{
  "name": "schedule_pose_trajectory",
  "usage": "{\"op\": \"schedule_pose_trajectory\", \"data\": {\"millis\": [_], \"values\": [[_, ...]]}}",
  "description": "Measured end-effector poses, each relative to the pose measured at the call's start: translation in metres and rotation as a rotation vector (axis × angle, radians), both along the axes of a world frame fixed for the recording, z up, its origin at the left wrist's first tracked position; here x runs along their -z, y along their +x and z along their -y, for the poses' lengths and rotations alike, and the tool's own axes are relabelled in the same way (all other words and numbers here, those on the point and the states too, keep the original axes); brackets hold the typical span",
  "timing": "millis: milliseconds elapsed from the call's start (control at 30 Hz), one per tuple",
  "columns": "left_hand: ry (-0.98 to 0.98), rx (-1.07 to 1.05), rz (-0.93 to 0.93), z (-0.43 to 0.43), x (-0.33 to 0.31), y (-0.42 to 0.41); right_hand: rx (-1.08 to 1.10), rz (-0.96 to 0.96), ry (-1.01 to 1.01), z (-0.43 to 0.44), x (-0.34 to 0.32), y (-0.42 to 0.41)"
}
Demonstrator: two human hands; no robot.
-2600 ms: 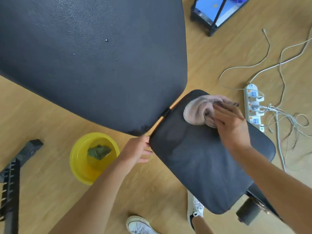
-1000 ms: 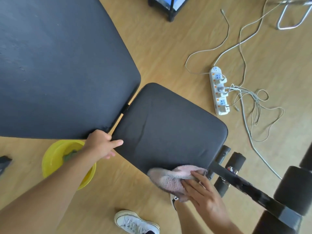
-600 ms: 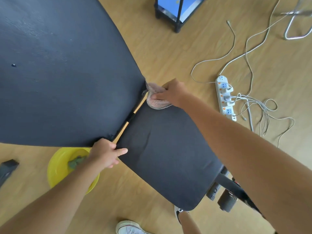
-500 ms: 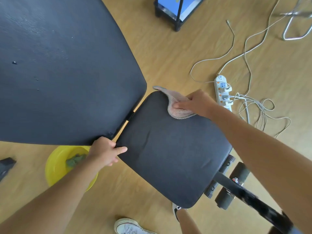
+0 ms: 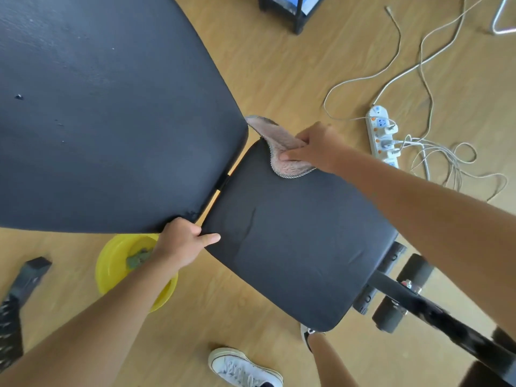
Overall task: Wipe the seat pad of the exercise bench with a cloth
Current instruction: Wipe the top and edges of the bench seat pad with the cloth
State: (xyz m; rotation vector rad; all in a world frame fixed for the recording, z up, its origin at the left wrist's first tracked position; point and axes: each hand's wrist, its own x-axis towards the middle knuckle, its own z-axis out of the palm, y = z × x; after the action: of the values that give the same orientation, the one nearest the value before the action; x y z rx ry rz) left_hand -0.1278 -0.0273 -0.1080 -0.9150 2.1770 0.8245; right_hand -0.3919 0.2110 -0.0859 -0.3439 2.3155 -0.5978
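Observation:
The black seat pad of the exercise bench fills the middle of the view. A pinkish cloth lies over its far corner, one end hanging off the edge towards the backrest. My right hand is shut on the cloth and presses it onto the pad. My left hand grips the pad's near left corner, thumb on top, next to the gap below the big black backrest.
A yellow basin with a green rag stands on the wooden floor under my left arm. A white power strip with tangled cables lies at the right. Black foam rollers and the bench frame sit lower right; white shoes are at the bottom.
My right hand swept the cloth from the pad's near edge to its far corner and shifted slightly along the far edge. My left hand has stayed on the left corner.

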Motion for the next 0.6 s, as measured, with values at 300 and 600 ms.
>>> {"op": "schedule_pose_trajectory", "data": {"millis": [300,600], "values": [[-0.058,0.052,0.017,-0.001,-0.009,-0.008,0.977,-0.047,0.106,-0.154,-0.017,0.148],[-0.032,0.009,0.009,-0.002,-0.020,-0.006,1.054,0.254,0.099,-0.130,-0.023,0.270]]}}
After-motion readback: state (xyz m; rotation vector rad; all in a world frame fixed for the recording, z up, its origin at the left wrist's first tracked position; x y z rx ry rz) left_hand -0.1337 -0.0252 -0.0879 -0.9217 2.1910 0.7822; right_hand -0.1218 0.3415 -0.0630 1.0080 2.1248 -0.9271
